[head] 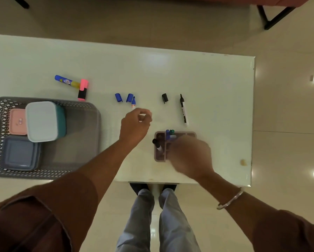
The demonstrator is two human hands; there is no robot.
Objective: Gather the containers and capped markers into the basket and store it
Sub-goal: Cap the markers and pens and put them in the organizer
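The grey basket (76, 110) sits at the table's (216, 79) left edge, holding a pink container (17, 121), a white-lidded teal container (43, 121) and a grey container (20, 153). Just beyond the basket's far rim lie a pink highlighter (83, 90) and a blue-and-yellow marker (67, 81). Right of the basket, the left hand (135, 125) curls its fingers round an uncapped blue marker (133, 102), with two blue caps (124, 97) beside its tip. Further right, the blurred right hand (190, 158) covers a mauve organiser (159, 151) holding markers; its grip cannot be told. Beyond the organiser lie a black cap (165, 98) and an uncapped black marker (183, 110)
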